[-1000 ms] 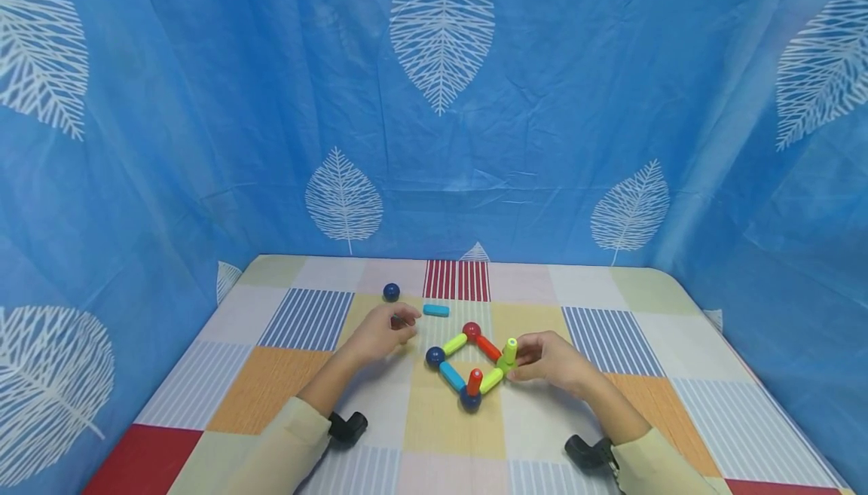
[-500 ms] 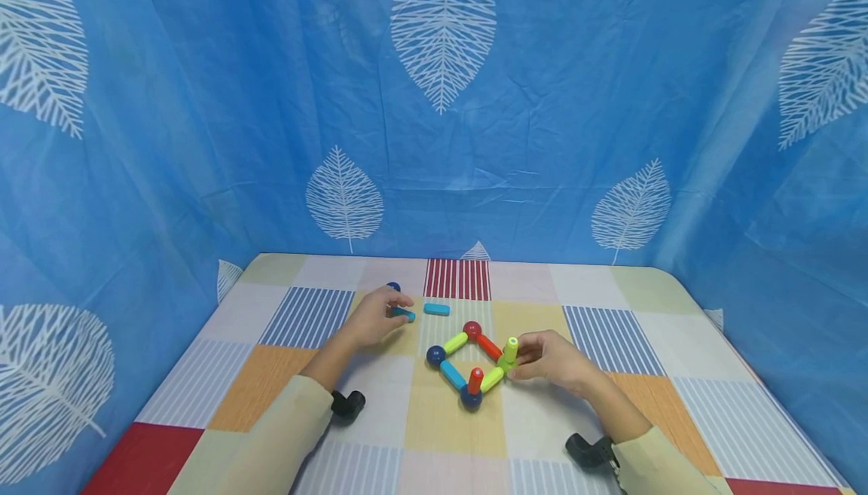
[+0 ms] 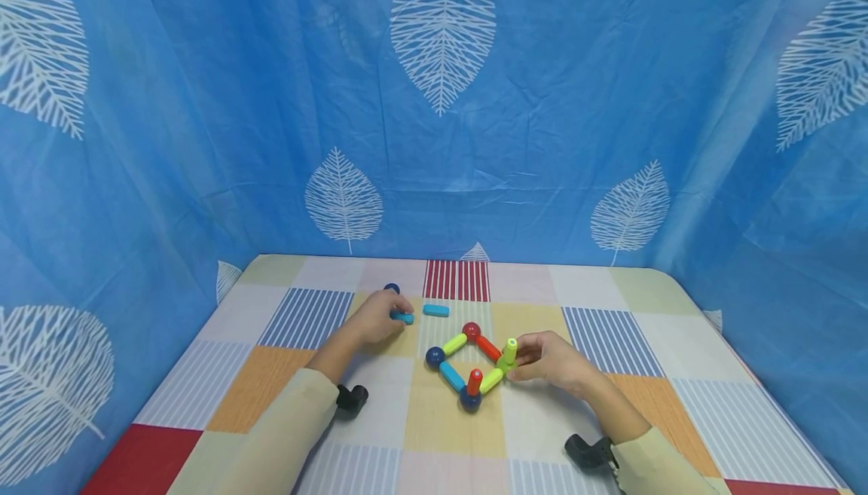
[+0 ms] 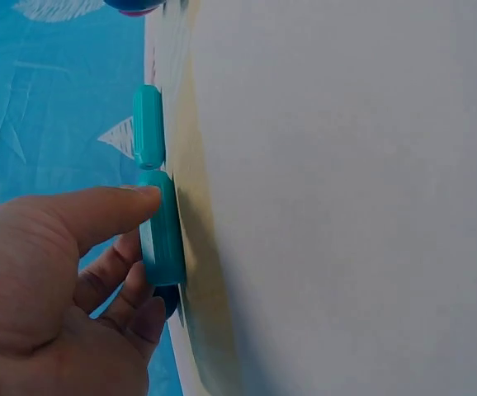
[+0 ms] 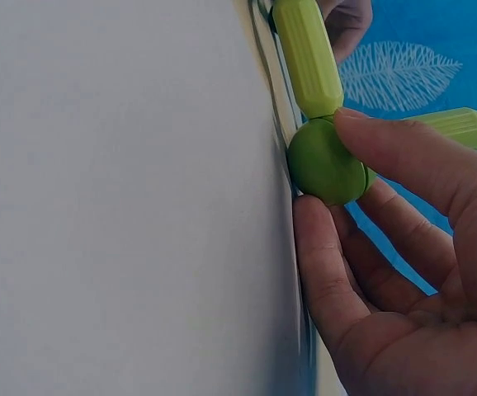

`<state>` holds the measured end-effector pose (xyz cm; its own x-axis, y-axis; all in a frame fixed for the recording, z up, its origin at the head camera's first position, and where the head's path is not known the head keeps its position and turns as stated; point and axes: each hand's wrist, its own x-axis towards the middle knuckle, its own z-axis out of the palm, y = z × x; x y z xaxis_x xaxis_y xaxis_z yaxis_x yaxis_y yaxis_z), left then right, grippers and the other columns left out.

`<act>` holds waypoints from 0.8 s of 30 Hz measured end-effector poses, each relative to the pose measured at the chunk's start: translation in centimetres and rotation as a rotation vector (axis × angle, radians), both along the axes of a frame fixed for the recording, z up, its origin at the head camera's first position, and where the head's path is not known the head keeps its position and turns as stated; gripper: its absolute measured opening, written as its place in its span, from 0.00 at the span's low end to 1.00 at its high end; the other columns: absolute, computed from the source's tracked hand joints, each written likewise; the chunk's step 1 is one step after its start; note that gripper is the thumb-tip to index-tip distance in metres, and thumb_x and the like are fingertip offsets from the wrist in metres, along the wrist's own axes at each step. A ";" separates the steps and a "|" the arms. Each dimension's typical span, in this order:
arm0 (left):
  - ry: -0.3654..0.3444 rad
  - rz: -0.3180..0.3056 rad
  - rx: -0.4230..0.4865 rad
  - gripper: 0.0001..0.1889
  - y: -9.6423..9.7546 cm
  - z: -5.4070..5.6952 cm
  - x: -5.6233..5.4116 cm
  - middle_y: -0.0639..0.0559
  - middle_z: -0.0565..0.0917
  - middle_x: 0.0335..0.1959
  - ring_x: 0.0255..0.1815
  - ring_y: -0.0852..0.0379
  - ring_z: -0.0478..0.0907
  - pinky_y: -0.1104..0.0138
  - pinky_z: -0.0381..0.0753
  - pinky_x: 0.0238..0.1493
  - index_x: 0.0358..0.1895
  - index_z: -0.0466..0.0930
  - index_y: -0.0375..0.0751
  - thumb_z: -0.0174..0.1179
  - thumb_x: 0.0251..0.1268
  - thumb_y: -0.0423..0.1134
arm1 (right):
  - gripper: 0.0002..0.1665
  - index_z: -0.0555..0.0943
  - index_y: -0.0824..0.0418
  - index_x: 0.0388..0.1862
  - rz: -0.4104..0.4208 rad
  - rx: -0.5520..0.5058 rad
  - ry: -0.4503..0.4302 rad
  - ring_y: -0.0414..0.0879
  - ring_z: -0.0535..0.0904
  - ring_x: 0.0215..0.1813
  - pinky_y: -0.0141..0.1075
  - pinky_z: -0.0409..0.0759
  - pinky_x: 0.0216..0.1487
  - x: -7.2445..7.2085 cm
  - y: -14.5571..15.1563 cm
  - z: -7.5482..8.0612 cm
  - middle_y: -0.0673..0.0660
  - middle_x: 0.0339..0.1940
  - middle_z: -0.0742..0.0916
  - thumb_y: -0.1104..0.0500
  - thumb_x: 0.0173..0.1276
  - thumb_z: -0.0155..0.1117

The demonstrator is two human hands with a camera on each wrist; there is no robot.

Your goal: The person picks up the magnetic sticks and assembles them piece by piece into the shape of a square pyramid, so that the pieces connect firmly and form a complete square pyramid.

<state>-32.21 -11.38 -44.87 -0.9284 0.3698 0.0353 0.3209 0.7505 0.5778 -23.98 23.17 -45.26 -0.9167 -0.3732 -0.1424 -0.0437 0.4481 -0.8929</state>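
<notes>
My left hand (image 3: pixel 375 318) pinches a light-blue magnetic rod (image 4: pixel 162 235), thumb on its near side and fingers behind it, low over the tabletop. A second light-blue rod (image 3: pixel 436 310) lies just right of it. Behind the fingers a dark blue ball (image 3: pixel 391 286) is partly hidden. My right hand (image 3: pixel 552 362) grips the green ball (image 5: pixel 328 161) at the right corner of a four-sided frame of rods and balls. A yellow-green rod (image 3: pixel 511 350) stands upright on that ball, and a red rod (image 3: pixel 475 382) stands on the near dark blue ball (image 3: pixel 471 400).
The frame's other corners are a red ball (image 3: pixel 471 331) and a dark blue ball (image 3: pixel 435 358). A patchwork cloth (image 3: pixel 447 435) covers the table. Blue leaf-print curtains (image 3: pixel 515 141) close off the back and both sides.
The left hand has shifted slightly up and left, towards the back ball, and now pinches a light-blue rod. The right hand and the frame have stayed in place.
</notes>
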 end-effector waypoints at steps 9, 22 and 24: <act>-0.009 -0.027 -0.011 0.10 0.2 -0.1 -0.2 0.48 0.89 0.46 0.54 0.47 0.84 0.53 0.81 0.62 0.47 0.88 0.40 0.68 0.64 0.28 | 0.20 0.85 0.65 0.49 0.001 0.012 0.000 0.47 0.83 0.44 0.33 0.83 0.44 0.0 0.0 0.0 0.57 0.41 0.89 0.64 0.58 0.79; -0.068 -0.014 0.131 0.08 -0.1 0.0 0.7 0.53 0.85 0.43 0.46 0.55 0.80 0.58 0.83 0.53 0.47 0.86 0.48 0.68 0.67 0.34 | 0.20 0.85 0.66 0.49 0.009 -0.003 0.004 0.48 0.83 0.45 0.34 0.82 0.44 0.0 0.1 0.0 0.59 0.42 0.89 0.64 0.58 0.78; -0.080 -0.023 0.185 0.09 -0.1 0.0 1.1 0.54 0.85 0.43 0.46 0.56 0.81 0.59 0.83 0.52 0.47 0.85 0.48 0.69 0.66 0.34 | 0.20 0.85 0.67 0.49 0.011 -0.007 0.003 0.48 0.83 0.45 0.34 0.82 0.44 -0.1 0.1 0.0 0.59 0.42 0.89 0.64 0.58 0.78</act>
<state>-31.14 -11.52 -44.84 -0.9225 0.3847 0.0314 0.2842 0.6220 0.7296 -24.04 23.32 -45.30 -0.9131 -0.3839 -0.1373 -0.0510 0.4415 -0.8958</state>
